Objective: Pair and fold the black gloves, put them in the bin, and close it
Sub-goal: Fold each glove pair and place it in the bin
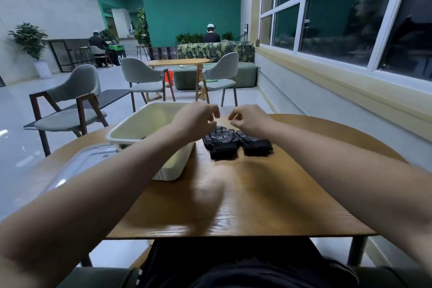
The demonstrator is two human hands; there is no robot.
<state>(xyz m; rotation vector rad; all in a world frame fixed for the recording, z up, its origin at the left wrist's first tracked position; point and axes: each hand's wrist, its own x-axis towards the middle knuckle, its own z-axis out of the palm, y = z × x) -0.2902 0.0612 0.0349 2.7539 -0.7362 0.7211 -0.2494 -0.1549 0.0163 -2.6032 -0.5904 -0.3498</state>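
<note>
One broad wooden table [257, 194] carries everything, and the person sits at its near edge with both forearms stretched forward over it. On its left half stands the cream bin [171, 168], open, with its clear lid [81, 166] lying flat on the table just beside it on the near-left side. Just right of the bin, on bare wood, the black gloves [222, 144] lie side by side and touching. Their long axis runs away from the person: the cuffs are at the near end and the finger ends are at the far end, partly hidden under the hands. The left hand [196, 121] and right hand [251, 119] hover above that far end, close together but not touching. The fingers of each are loosely curled and appear to hold nothing. Neither hand looks clearly nearer to the pair, as each sits roughly over its own side. The coming fold therefore probably calls for drawing the finger ends back toward the cuffs, toward the body. The left hand, next to the bin's right wall, is better placed for the drop afterwards.
</note>
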